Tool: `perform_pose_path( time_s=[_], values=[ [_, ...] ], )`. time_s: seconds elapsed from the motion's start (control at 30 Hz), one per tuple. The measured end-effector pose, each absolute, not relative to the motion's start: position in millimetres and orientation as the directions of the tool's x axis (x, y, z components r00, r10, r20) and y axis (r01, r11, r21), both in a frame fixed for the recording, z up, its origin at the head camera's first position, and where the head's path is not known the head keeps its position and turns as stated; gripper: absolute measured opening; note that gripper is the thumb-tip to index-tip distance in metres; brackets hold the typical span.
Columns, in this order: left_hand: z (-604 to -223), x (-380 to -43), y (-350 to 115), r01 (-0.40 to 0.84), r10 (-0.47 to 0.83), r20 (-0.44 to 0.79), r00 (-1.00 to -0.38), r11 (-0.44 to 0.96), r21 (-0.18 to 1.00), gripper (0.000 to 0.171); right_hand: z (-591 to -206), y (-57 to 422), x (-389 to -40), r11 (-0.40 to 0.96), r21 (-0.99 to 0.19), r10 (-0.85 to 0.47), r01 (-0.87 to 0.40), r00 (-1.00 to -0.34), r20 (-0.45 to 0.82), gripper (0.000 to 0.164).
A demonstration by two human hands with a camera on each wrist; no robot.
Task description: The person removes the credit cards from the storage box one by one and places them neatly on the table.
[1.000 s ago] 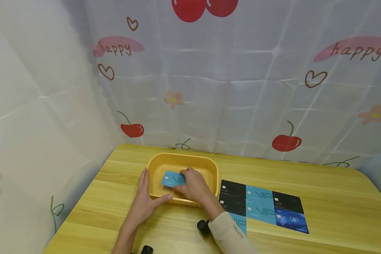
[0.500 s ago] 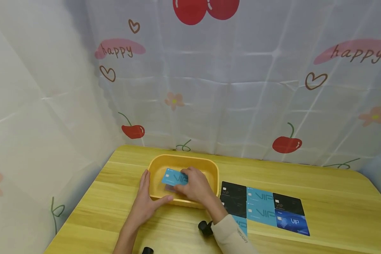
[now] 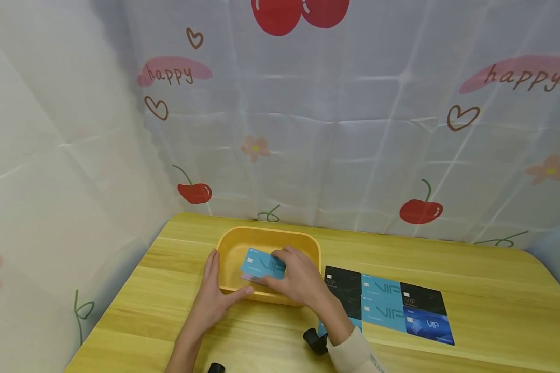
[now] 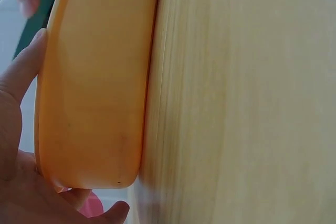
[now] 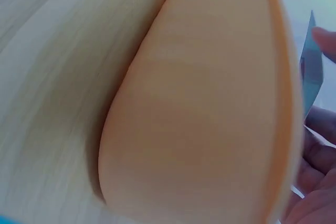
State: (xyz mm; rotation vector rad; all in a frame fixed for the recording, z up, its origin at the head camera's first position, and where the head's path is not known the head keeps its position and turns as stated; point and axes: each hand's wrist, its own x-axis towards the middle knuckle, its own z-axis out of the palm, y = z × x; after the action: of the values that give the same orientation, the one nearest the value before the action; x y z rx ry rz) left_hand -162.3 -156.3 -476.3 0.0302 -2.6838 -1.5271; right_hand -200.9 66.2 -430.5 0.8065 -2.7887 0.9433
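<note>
My right hand (image 3: 303, 277) pinches a light-blue VIP card (image 3: 261, 263) between thumb and fingers, above the inside of a yellow plastic bin (image 3: 268, 229). A pinkish strip shows under the card's near edge; whether this is a second card, I cannot tell. My left hand (image 3: 213, 298) holds the bin's front left corner, thumb on the front rim and fingers along the left side. In the left wrist view the thumb meets the bin's rim (image 4: 44, 77) and the fingers reach round its end. The right wrist view shows the held card (image 5: 312, 66) edge-on beyond the rim.
Right of the bin, several VIP cards lie in a close block on the wooden table (image 3: 485, 290): black (image 3: 422, 299), light-blue (image 3: 383, 312) and dark-blue (image 3: 428, 325). My right forearm partly covers the nearest ones. A printed curtain (image 3: 336, 155) hangs along the back edge.
My right hand has shifted slightly to the right with the card, and the forearm has swung right. The left hand and the bin stay in place.
</note>
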Motion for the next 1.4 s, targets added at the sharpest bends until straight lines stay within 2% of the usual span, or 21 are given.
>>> perform_pose_path(
  time_s=[0.37,0.83,0.93,1.17,1.4],
  values=[
    [-477,-163,-156,0.010,-0.057,0.045,-0.997,0.504,0.864,0.124,-421,94,-175,0.673,-0.498,-0.428,-0.547,-0.837,0.341,0.049],
    [-477,-163,-155,0.018,-0.057,0.052,-0.997,0.484,0.875,0.125,-422,138,-145,0.728,-0.391,-0.486,-0.563,-0.826,0.284,0.052],
    [-477,-163,-155,0.014,-0.057,0.047,-0.997,0.481,0.876,0.126,-422,150,-137,0.741,-0.392,-0.483,-0.544,-0.839,0.252,0.052],
    [-476,-162,-155,0.017,-0.054,0.049,-0.997,0.482,0.876,0.126,-424,174,-123,0.793,-0.416,-0.453,-0.446,-0.887,0.088,0.059],
    [-475,-162,-154,0.023,-0.048,0.053,-0.997,0.488,0.873,0.124,-430,195,-116,0.843,-0.393,-0.391,-0.367,-0.920,0.021,0.064]
  ],
)
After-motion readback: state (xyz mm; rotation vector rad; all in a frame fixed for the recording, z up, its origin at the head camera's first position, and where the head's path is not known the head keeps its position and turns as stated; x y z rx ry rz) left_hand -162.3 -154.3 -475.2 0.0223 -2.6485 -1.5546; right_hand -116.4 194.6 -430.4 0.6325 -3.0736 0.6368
